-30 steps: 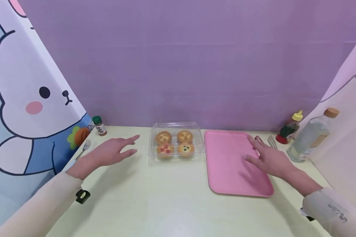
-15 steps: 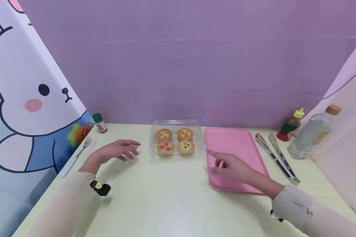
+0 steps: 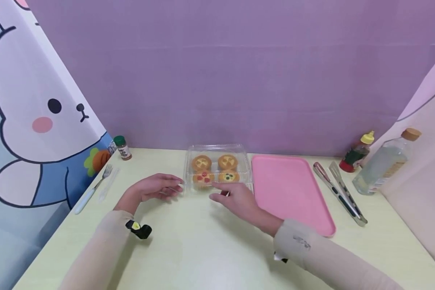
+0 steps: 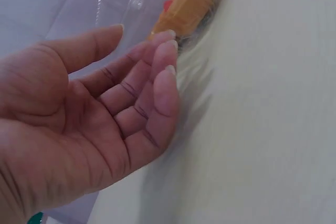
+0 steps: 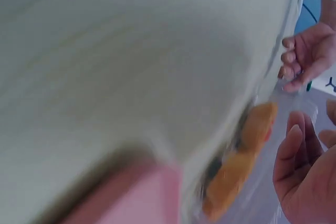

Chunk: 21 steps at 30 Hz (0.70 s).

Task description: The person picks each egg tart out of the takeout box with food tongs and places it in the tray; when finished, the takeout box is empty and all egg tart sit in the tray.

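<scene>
A clear plastic clamshell box [image 3: 219,150] stands at the back middle of the table with several small tarts inside; a red-topped tart [image 3: 203,177] shows at its front left. My left hand [image 3: 156,188] is at the box's left front corner, palm inward, fingers loosely bent and holding nothing; its palm [image 4: 89,119] fills much of the left wrist view. In front of the box is my right hand [image 3: 239,201], index finger reaching across its front edge, whether touching I cannot tell. The right wrist view shows these fingers [image 5: 287,156] bent, with nothing between them.
Right of the box lies a pink tray [image 3: 290,189]. Beyond it are metal tongs [image 3: 340,193], a yellow-capped sauce bottle [image 3: 356,153] and a large clear bottle [image 3: 384,163]. On the left are a fork [image 3: 93,190], a thin clear strip [image 3: 108,185] and a green-capped spice jar [image 3: 122,148].
My right hand has swept left from over the tray to the front of the box. My left hand has shifted right, up to the box's left side. The box has not moved.
</scene>
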Each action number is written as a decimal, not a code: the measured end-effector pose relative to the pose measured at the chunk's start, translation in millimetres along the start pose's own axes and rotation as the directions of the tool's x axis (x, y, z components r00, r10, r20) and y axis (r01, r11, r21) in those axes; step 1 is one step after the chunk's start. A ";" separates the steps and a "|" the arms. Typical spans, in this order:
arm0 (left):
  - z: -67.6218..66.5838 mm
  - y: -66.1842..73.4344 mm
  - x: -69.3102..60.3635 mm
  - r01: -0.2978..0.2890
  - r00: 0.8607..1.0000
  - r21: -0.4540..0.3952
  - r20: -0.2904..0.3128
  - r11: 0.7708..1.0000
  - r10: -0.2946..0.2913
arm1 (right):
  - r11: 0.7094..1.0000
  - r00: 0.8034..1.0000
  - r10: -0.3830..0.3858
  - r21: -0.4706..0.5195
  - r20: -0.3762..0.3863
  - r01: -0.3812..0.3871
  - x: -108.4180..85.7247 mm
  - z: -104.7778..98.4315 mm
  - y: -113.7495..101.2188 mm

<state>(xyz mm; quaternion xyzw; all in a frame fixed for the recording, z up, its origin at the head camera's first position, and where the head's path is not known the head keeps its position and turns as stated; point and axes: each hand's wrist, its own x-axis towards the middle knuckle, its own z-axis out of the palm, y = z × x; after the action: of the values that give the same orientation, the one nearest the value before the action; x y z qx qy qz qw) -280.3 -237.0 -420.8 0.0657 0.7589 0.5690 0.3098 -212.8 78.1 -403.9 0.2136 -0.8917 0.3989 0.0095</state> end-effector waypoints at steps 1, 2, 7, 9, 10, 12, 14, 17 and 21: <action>1.0 -0.1 0.8 -0.002 1.000 -0.003 0.000 1.000 0.002 | 1.000 1.000 -0.005 0.004 -0.015 0.005 2.4 6.1 -1.4; 1.9 0.0 1.4 -0.005 1.000 -0.003 0.003 1.000 0.005 | 1.000 0.999 -0.013 0.006 -0.032 0.013 4.6 11.8 -2.7; 3.4 0.6 5.6 0.003 1.000 -0.018 0.012 1.000 -0.003 | 1.000 0.993 -0.024 -0.010 -0.117 0.023 13.1 33.8 -11.3; 2.7 1.4 6.8 0.007 1.000 -0.029 0.013 1.000 -0.007 | 1.000 0.990 -0.021 -0.020 -0.138 0.019 17.4 39.7 -15.2; 2.3 1.7 7.2 0.005 1.000 -0.031 0.015 1.000 -0.004 | 1.000 0.989 -0.018 -0.025 -0.146 0.015 19.7 42.3 -16.9; 1.3 1.9 7.9 -0.001 1.000 -0.035 0.024 0.999 0.002 | 1.000 0.988 -0.008 -0.030 -0.155 0.003 24.2 47.3 -18.9; 0.7 1.1 9.1 -0.013 0.999 -0.040 0.043 0.999 0.015 | 0.999 0.987 0.009 -0.044 -0.160 -0.016 27.8 51.2 -20.5; 0.7 -0.8 11.1 -0.025 0.997 -0.052 0.068 0.998 0.029 | 0.998 0.987 0.042 -0.043 -0.154 -0.049 31.1 56.1 -21.9; 1.0 -2.0 11.4 -0.029 0.996 -0.071 0.077 0.997 0.035 | 0.998 0.987 0.054 -0.023 -0.148 -0.058 33.9 61.5 -23.3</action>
<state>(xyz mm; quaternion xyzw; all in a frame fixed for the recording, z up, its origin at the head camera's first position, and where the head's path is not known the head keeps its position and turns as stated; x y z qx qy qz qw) -288.3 -231.7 -427.2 0.0893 0.7245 0.5972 0.3323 -225.0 7.6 -422.9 0.1584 -0.8995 0.4015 0.0673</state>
